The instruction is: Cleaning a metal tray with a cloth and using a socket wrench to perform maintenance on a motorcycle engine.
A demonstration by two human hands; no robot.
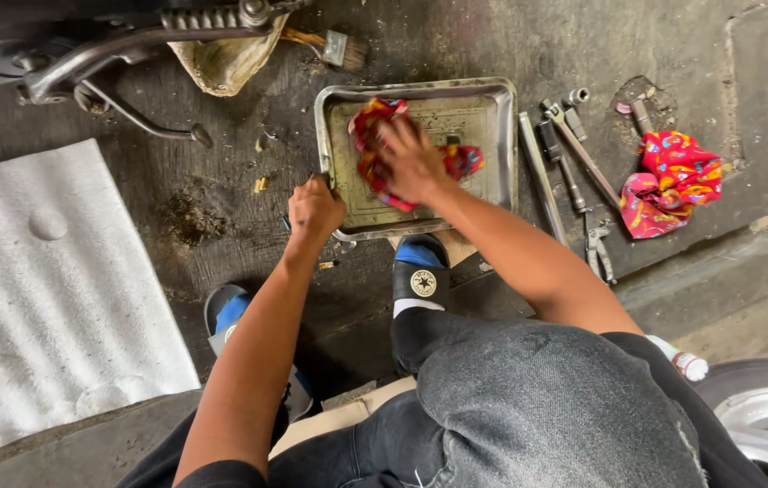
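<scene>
A white mat (50,289) fills the left of the frame, and grimy floor (221,217) takes up the middle, with a tyre (763,407) at the lower right. A motorbike stand (122,54) crosses the upper left.

Upper centre sits a metal tray (483,108), tipped slightly. Judging by its look, the wiping is partway along: the bare right half of the tray bottom shows dull and fairly free of dirt, while the left half is hidden under the rag (375,136) and cannot be judged. The rim still looks stained.

The rag, red with a bright pattern, lies inside the tray, directly under the right hand (413,163), which presses down on it with fingers spread flat rather than closed round it. The left hand (314,210) is at the tray's lower left corner, clenched on the rim.

To the right of the tray lie long tools (565,163) side by side, then a second patterned rag (673,181), bunched and apart from both hands. A brush (343,50) lies just above the tray.
</scene>
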